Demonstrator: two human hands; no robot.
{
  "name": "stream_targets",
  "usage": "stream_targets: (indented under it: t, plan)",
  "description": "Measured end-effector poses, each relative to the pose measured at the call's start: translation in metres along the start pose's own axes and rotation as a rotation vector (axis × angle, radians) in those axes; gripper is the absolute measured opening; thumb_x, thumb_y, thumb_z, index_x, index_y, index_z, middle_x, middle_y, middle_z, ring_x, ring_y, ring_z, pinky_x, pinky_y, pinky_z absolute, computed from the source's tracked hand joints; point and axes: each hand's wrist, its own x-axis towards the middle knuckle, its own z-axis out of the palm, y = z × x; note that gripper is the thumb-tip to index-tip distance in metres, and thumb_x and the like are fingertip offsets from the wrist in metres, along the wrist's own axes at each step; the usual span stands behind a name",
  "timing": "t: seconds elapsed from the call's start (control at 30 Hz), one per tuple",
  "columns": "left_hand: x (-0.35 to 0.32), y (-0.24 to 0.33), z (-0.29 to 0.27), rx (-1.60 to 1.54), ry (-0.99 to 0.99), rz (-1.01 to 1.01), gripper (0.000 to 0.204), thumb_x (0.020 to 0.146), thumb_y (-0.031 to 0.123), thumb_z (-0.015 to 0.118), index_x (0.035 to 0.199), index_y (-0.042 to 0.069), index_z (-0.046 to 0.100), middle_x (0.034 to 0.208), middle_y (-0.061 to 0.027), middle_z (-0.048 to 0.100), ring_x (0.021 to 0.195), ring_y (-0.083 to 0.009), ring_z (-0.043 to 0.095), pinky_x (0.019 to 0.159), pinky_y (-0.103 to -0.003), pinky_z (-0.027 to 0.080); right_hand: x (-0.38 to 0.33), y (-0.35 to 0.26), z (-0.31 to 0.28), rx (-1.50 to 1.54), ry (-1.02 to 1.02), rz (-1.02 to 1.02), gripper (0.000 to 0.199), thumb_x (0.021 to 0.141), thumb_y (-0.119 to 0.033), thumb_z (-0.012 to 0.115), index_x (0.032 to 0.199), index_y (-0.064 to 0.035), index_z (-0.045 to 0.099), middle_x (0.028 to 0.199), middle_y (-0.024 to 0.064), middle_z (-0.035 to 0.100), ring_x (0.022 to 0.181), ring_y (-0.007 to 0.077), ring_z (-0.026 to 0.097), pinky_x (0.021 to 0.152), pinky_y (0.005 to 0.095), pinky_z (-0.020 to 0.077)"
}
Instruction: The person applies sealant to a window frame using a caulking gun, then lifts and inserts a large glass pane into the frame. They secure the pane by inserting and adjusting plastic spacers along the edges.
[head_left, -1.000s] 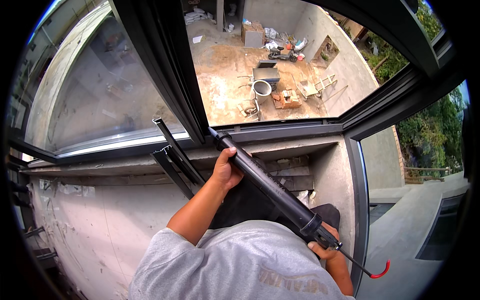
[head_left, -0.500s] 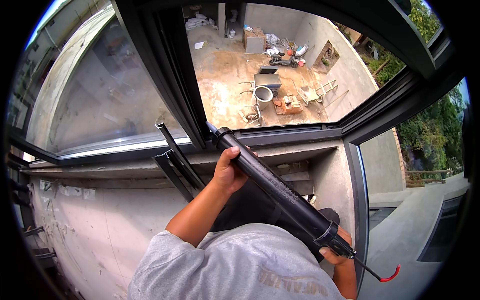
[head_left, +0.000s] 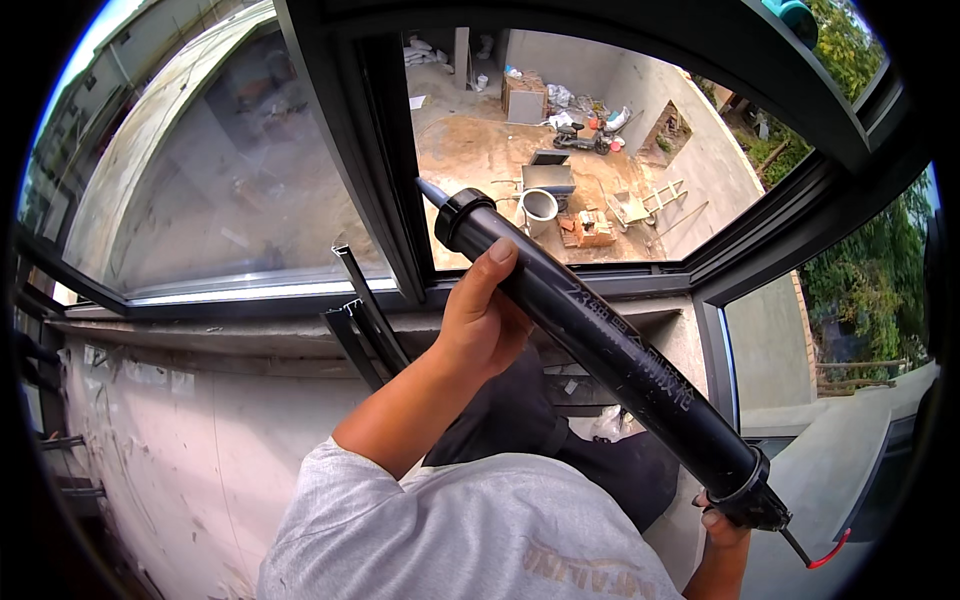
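A long black caulking gun (head_left: 620, 355) slants across my view, from the upper middle down to the lower right. Its pale tapered nozzle (head_left: 431, 191) meets the dark upright of the window frame (head_left: 375, 150) or lies just before it; I cannot tell whether they touch. My left hand (head_left: 487, 315) is wrapped round the front of the barrel from below, thumb on top. At the back end my right hand (head_left: 722, 520) grips the handle, its fingers mostly hidden behind the gun. A thin rod with a red hooked end (head_left: 830, 552) sticks out behind.
Dark metal profile strips (head_left: 365, 330) lean against the concrete sill (head_left: 240, 335) left of my left arm. A glass pane (head_left: 220, 180) fills the left window. Beyond the open window, well below, a yard holds a wheelbarrow (head_left: 548, 178), bricks (head_left: 588, 230) and a scooter (head_left: 583, 138).
The caulking gun has risen along the window upright, its nozzle now higher. Both hands moved with it: my left hand up and right, my right hand to the right and slightly down.
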Motion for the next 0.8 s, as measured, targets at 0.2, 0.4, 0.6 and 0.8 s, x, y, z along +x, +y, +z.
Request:
stream_targets:
  t: [0.2, 0.4, 0.6, 0.8]
  plan:
    - [0.005, 0.028, 0.042, -0.021, -0.187, 0.048, 0.05, 0.095, 0.033, 0.062, 0.129, -0.004, 0.064, 0.11, -0.0187, 0.075, 0.1, -0.032, 0.076, 0.094, -0.05, 0.061, 0.026, -0.013, -0.025, -0.102, -0.124, -0.094, 0.054, 0.082, -0.059, 0.083, 0.092, -0.009, 0.068, 0.074, -0.0005, 0.065, 0.071, 0.0144, 0.06, 0.07, 0.0317, 0.0466]
    - [0.019, 0.047, 0.066, 0.102, -0.369, 0.153, 0.038, 0.1, 0.029, 0.055, 0.119, -0.001, 0.067, 0.108, -0.0161, 0.076, 0.099, -0.0272, 0.076, 0.092, -0.044, 0.062, 0.057, -0.039, 0.031, -0.023, -0.15, -0.177, 0.054, 0.087, -0.061, 0.078, 0.081, -0.0116, 0.057, 0.064, -0.0014, 0.059, 0.065, 0.0136, 0.058, 0.066, 0.0324, 0.0425]
    - [0.022, 0.063, 0.088, 0.176, -0.312, 0.231, 0.037, 0.093, 0.03, 0.067, 0.109, -0.003, 0.063, 0.092, -0.0124, 0.071, 0.081, -0.0234, 0.075, 0.076, -0.036, 0.064, 0.043, -0.005, 0.049, 0.181, -0.176, -0.129, 0.049, 0.088, -0.048, 0.08, 0.105, -0.0075, 0.058, 0.092, 0.0096, 0.062, 0.088, 0.0256, 0.062, 0.084, 0.042, 0.047]
    - [0.028, 0.067, 0.074, 0.318, -0.248, 0.216, 0.038, 0.086, 0.03, 0.072, 0.106, -0.001, 0.063, 0.089, -0.0085, 0.068, 0.076, -0.0176, 0.069, 0.068, -0.032, 0.057, 0.021, 0.037, 0.095, 0.296, -0.133, 0.085, 0.06, 0.087, -0.036, 0.082, 0.132, -0.0058, 0.057, 0.129, 0.0204, 0.06, 0.12, 0.0391, 0.06, 0.106, 0.0535, 0.0464]
